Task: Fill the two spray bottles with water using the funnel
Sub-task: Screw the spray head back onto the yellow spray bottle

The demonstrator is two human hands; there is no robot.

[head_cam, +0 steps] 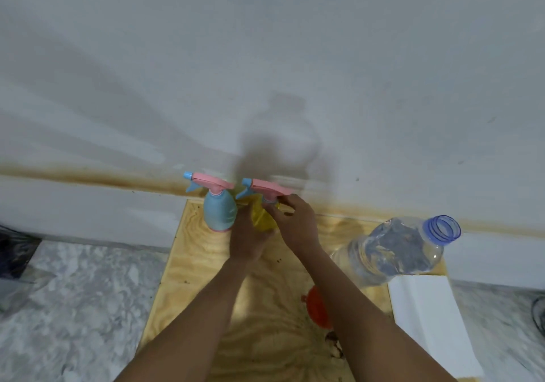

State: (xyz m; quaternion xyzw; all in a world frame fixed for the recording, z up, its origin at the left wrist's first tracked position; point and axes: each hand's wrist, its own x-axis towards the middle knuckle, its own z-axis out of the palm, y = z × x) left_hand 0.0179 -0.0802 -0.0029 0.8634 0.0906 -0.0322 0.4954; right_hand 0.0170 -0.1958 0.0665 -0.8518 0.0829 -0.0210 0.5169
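Left hand is gripping the yellow spray bottle, right hand pinching its sprayer head; funnel sitting unused nearby, so I'm guessing nothing's filled yet.

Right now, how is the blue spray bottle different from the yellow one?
The blue spray bottle has a blue body, the yellow spray bottle a yellow one. The blue one stands untouched on the wooden board; the yellow one is gripped by the left hand round its body and the right hand at its neck. Both wear pink trigger tops with blue nozzles pointing left.
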